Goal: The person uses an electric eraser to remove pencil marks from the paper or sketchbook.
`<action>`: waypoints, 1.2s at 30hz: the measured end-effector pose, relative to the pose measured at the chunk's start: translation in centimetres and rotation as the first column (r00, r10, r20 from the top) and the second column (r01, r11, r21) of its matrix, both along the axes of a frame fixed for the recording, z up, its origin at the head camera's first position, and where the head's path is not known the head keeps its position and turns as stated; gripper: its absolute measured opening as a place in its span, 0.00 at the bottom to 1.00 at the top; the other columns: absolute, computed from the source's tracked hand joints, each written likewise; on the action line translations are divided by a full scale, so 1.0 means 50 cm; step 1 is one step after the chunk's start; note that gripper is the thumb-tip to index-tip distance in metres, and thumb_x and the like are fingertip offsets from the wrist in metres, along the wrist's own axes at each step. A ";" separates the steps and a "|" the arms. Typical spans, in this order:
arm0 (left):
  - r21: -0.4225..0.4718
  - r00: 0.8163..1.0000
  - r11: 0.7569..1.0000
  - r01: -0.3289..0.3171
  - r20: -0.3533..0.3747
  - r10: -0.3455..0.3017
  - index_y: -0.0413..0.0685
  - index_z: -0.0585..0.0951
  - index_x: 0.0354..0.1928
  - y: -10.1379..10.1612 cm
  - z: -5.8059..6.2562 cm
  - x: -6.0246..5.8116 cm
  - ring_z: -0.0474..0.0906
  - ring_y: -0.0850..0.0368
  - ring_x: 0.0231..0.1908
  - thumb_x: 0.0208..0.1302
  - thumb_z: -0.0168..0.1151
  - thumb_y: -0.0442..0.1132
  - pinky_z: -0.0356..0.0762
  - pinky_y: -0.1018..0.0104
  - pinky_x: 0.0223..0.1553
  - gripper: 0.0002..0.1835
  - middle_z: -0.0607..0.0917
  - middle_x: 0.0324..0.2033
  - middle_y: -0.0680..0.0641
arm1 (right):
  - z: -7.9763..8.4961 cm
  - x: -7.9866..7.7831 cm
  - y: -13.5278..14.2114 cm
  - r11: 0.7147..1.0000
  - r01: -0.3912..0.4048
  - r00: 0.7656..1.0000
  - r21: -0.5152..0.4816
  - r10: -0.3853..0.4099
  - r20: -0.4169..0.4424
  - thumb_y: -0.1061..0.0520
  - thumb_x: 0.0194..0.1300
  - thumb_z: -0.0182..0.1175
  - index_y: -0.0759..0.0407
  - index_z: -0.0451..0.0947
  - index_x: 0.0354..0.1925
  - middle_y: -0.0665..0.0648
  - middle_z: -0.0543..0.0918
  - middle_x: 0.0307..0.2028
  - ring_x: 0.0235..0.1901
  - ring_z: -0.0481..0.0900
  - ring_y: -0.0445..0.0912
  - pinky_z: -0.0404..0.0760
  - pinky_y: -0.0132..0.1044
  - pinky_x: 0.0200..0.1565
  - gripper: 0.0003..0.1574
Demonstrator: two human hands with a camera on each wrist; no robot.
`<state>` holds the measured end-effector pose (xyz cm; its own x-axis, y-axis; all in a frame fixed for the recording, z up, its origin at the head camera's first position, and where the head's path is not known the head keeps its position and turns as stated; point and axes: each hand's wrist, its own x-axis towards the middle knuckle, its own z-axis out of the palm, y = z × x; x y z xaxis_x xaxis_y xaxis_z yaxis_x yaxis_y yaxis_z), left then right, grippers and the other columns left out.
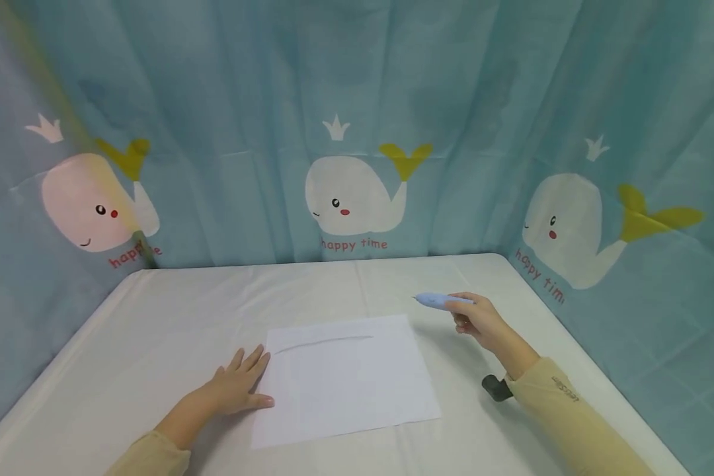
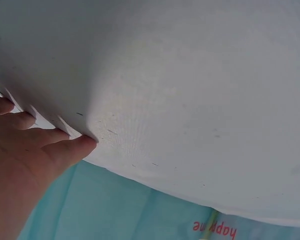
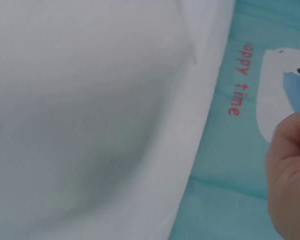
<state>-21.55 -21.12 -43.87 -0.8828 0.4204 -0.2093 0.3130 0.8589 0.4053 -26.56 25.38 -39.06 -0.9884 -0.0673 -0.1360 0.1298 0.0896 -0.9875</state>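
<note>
A white sheet of paper (image 1: 351, 390) lies on the white table, with a long, slightly curved grey line (image 1: 324, 342) near its far edge; whether it is drawn or cut I cannot tell. My left hand (image 1: 236, 385) presses with spread fingers on the sheet's left edge. In the left wrist view, the left hand (image 2: 37, 145) shows its fingertips touching the surface. Above the table, right of the sheet, my right hand (image 1: 476, 316) grips a light-blue pen-shaped tool (image 1: 434, 301). Its thin tip points left, apart from the paper. In the right wrist view, the right hand (image 3: 295, 175) is partly cut off.
The white table (image 1: 214, 304) reaches back to a blue-green curtain (image 1: 244, 132) printed with whales, which stands along the far, left and right sides. A small black object (image 1: 496, 388) sticks out beside the right sleeve (image 1: 565, 410).
</note>
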 end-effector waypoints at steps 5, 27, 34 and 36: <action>0.005 1.000 1.000 0.001 0.005 -0.001 0.29 0.57 0.71 -0.003 -0.007 -0.004 0.37 0.21 0.68 0.57 0.65 0.61 0.38 0.21 0.57 0.52 0.49 0.71 0.27 | -0.003 -0.024 -0.040 0.895 0.039 0.998 -0.443 -0.016 0.056 0.65 0.72 0.50 0.62 0.72 0.39 0.51 0.69 0.21 0.18 0.62 0.39 0.64 0.28 0.21 0.04; -0.022 0.999 1.000 -0.006 0.035 0.007 0.28 0.56 0.71 -0.001 0.008 0.005 0.36 0.21 0.68 0.57 0.65 0.60 0.39 0.22 0.58 0.53 0.48 0.71 0.27 | -0.063 -0.075 -0.188 0.744 0.297 0.927 -0.598 -0.074 0.368 0.59 0.73 0.54 0.62 0.63 0.56 0.64 0.71 0.47 0.33 0.77 0.46 0.81 0.36 0.39 0.18; -0.018 0.999 1.000 0.003 0.035 -0.003 0.28 0.55 0.71 0.001 0.009 0.004 0.37 0.20 0.68 0.57 0.65 0.60 0.38 0.21 0.57 0.53 0.48 0.71 0.26 | -0.064 -0.071 -0.199 0.668 0.380 0.921 -0.639 -0.207 0.331 0.45 0.74 0.51 0.55 0.57 0.45 0.51 0.67 0.27 0.23 0.63 0.40 0.65 0.28 0.26 0.17; -0.025 0.999 1.000 0.004 0.038 -0.003 0.28 0.55 0.71 0.000 0.008 0.003 0.37 0.20 0.68 0.56 0.65 0.61 0.39 0.21 0.57 0.53 0.48 0.71 0.26 | -0.062 -0.071 -0.200 0.657 0.383 0.921 -0.649 -0.214 0.326 0.41 0.75 0.47 0.55 0.56 0.42 0.50 0.64 0.24 0.21 0.60 0.40 0.62 0.28 0.25 0.20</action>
<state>-21.43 -21.11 -43.49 -0.8726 0.4178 -0.2531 0.3010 0.8679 0.3952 -30.11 15.40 -42.18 -0.9256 0.0691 -0.3720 0.2281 -0.6825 -0.6943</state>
